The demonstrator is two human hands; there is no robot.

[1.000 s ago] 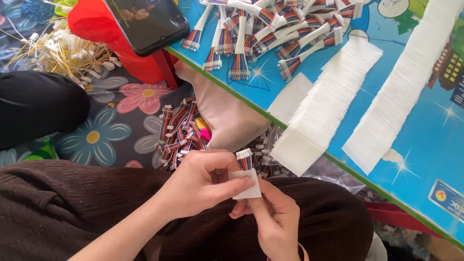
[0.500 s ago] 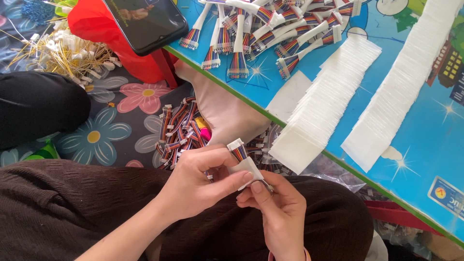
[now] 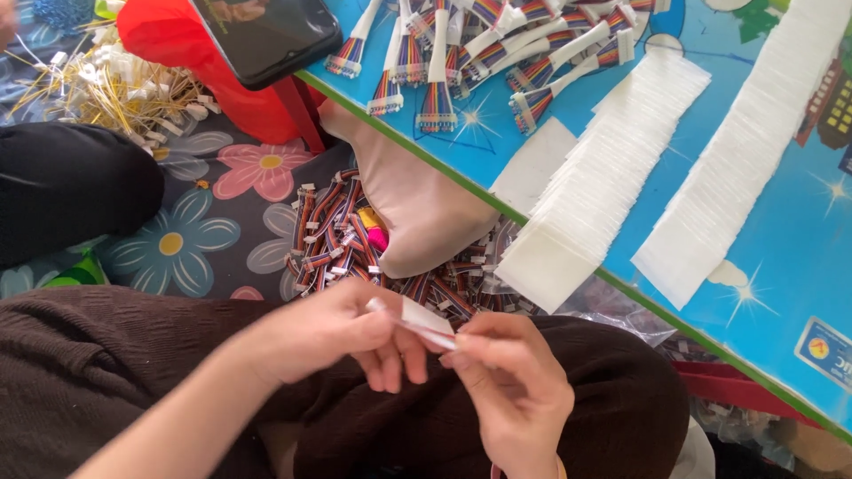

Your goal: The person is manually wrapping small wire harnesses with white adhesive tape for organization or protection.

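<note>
My left hand (image 3: 333, 333) and my right hand (image 3: 515, 386) meet over my lap, both pinching a small white paper label (image 3: 424, 318) wrapped round a short cable piece, whose wires are mostly hidden by the paper and my fingers. Just beyond my hands lies a heap of rainbow ribbon cables with white connectors (image 3: 342, 244) on the floral mat. On the blue table (image 3: 781, 266) lie two overlapping rows of white labels (image 3: 603, 177) and a pile of labelled ribbon cables (image 3: 479, 53).
A dark phone (image 3: 266, 35) leans on a red object (image 3: 222, 80) at the table's left corner. Yellow wires with white plugs (image 3: 115, 84) lie at top left. A beige cloth (image 3: 417, 204) hangs beneath the table edge. Another person's dark-clothed leg (image 3: 71, 191) is at left.
The label and cable end stood upright between my fingers before; now they lie flatter and lower, folded between both hands, and the coloured wire end no longer shows.
</note>
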